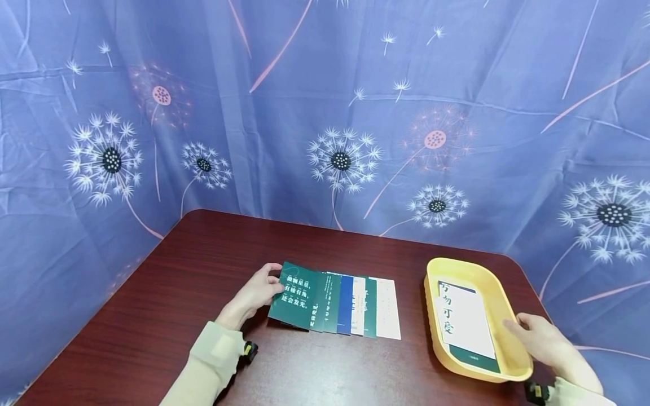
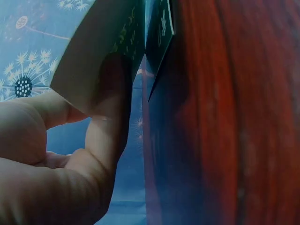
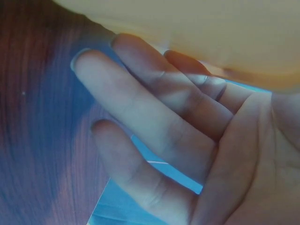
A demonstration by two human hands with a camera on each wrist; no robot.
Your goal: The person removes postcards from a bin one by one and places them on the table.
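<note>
My left hand (image 1: 259,290) pinches the left edge of a dark green card (image 1: 291,299) with white Chinese writing. In the left wrist view that card (image 2: 86,61) is tilted up off the tabletop, and a finger lies along its face. It is the leftmost of an overlapping row of cards, among them a blue card (image 1: 345,304) and a white card (image 1: 388,310). On the right, my right hand (image 1: 545,341) grips the rim of a yellow tray (image 1: 459,265), thumb on top. From the right wrist, its fingers (image 3: 136,98) show beneath the tray's side.
Inside the tray lie a white card (image 1: 464,316) with large green characters and a green card (image 1: 474,359) partly under it. The dark red-brown wooden table (image 1: 203,270) has rounded far corners. A blue dandelion-print curtain (image 1: 284,141) hangs behind and beside it.
</note>
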